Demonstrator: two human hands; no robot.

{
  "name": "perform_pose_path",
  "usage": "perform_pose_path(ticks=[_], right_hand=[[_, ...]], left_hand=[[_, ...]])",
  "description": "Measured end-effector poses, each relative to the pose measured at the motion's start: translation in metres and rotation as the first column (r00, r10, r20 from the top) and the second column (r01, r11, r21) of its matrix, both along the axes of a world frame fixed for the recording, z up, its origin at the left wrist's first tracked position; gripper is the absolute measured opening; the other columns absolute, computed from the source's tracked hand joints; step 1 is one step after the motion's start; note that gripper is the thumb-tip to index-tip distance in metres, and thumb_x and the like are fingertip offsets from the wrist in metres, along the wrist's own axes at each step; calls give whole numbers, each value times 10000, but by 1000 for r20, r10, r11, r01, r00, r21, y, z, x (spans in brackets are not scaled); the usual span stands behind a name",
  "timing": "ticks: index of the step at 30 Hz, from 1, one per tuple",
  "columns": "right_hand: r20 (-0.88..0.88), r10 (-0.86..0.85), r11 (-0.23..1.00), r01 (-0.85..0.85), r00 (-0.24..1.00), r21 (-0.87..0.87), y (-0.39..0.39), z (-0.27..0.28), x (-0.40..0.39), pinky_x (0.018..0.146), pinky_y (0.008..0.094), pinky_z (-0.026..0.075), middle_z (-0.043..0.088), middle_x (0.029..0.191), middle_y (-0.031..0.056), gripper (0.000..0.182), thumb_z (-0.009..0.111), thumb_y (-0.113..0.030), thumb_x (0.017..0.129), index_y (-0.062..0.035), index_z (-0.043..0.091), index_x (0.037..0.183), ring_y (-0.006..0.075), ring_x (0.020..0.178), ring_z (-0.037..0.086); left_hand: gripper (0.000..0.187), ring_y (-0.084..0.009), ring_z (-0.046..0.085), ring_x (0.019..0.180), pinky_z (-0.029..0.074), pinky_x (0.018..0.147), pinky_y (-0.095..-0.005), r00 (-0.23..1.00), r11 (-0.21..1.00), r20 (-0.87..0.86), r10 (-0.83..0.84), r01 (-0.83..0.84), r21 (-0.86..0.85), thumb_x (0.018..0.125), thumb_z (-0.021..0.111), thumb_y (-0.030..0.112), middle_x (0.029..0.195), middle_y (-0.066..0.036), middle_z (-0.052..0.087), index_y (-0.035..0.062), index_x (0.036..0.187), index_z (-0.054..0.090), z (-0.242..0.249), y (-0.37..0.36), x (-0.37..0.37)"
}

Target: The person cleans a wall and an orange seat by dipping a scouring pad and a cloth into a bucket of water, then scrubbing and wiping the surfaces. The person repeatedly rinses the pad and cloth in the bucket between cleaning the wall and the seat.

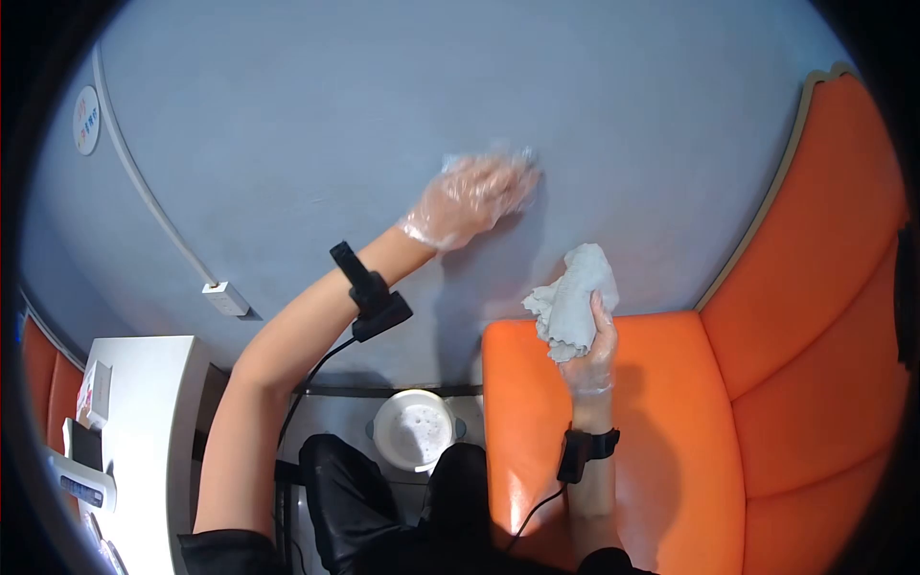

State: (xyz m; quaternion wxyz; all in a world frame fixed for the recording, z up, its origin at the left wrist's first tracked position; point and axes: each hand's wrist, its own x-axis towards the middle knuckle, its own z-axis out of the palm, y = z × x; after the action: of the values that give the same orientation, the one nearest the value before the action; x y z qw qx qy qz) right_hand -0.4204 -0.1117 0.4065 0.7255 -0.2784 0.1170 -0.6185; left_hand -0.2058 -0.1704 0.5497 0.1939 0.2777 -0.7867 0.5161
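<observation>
My left hand (476,198), in a clear plastic glove, is pressed to the grey-blue wall (652,125) with its fingers bent together. Motion blur and loose plastic hide whatever may be under those fingers. Lower and to the right, my right hand (596,350), also gloved, grips a crumpled pale grey cloth (578,299) with the thumb laid over it. The cloth is held above the front of the orange seat (652,383), near the wall.
A white basin (415,430) with suds-like specks stands on the floor by my knees. To the left, a white table (153,412) carries a small box and devices. A wall socket (226,298) with a cable conduit is above it. The orange backrest (824,211) rises at right.
</observation>
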Motion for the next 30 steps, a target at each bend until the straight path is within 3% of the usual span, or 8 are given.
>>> perform_pose_path(ticks=[3, 6, 9, 12, 18, 26, 29, 30], right_hand=[[120, 111, 993, -105, 987, -56, -7, -10, -5, 707, 370, 516, 626, 1030, 218, 510, 421, -368, 1008, 39, 434, 1315, 295, 881, 630], [47, 42, 999, -41, 998, -35, -3, -2, -4, 709, 370, 516, 625, 1031, 219, 509, 428, -354, 1006, 39, 417, 1330, 303, 880, 631], [40, 10, 1000, -10, 999, 9, 1, 4, -4, 701, 370, 516, 622, 1040, 218, 501, 444, -340, 1002, 31, 410, 1337, 308, 888, 631], [59, -14, 1000, 13, 998, 18, 1, 5, -4, 618, 373, 523, 612, 1087, 198, 467, 424, -354, 1018, -12, 415, 1336, 303, 870, 637], [117, -26, 998, 20, 993, 60, -3, 4, -9, 611, 375, 537, 623, 1076, 203, 460, 453, -325, 1004, -13, 426, 1340, 322, 873, 651], [73, 49, 980, -63, 996, 187, -8, -15, -5, 707, 411, 555, 626, 1109, 242, 495, 532, -313, 969, 27, 453, 1320, 356, 939, 658], [61, 30, 976, -42, 998, 212, -5, -13, -5, 718, 412, 551, 625, 1107, 246, 494, 535, -306, 971, 26, 446, 1325, 354, 931, 655], [71, 21, 975, -36, 997, 219, -3, -9, -5, 637, 371, 535, 642, 1060, 217, 474, 575, -311, 950, 19, 475, 1275, 319, 864, 661]], left_hand=[[502, -233, 583, 1072, 516, 834, -348, 991, 996, -134, -2, -9, -86, 817, 633, 153, 1228, -17, 564, 149, 1317, 578, 31, -16, -33], [480, -222, 577, 1038, 513, 824, -347, 980, 980, -146, -133, 109, -165, 815, 640, 162, 1210, -26, 565, 138, 1291, 589, 37, -35, -59], [488, -232, 569, 1088, 518, 829, -339, 997, 998, 49, -67, 66, 25, 817, 652, 178, 1249, -47, 555, 120, 1296, 582, 20, -28, -53], [507, -256, 570, 1117, 523, 827, -345, 987, 994, 156, 36, -19, -111, 824, 645, 168, 1283, -54, 553, 125, 1323, 569, 17, -3, -2], [549, -255, 583, 1080, 534, 817, -357, 999, 998, -8, 31, -31, -46, 781, 617, 127, 1243, -45, 574, 117, 1327, 558, 33, -4, -14], [446, -245, 554, 1131, 518, 856, -349, 993, 993, 10, -117, 117, 3, 828, 605, 152, 1244, -48, 545, 97, 1270, 577, 20, -36, -72], [482, -263, 534, 1204, 511, 890, -359, 981, 996, 182, 69, -79, 45, 867, 610, 162, 1328, -71, 519, 102, 1341, 546, 10, -2, -24], [502, -271, 527, 1223, 506, 908, -367, 969, 989, 218, 120, -136, 59, 875, 608, 163, 1356, -77, 507, 106, 1368, 532, 2, 5, -7]])
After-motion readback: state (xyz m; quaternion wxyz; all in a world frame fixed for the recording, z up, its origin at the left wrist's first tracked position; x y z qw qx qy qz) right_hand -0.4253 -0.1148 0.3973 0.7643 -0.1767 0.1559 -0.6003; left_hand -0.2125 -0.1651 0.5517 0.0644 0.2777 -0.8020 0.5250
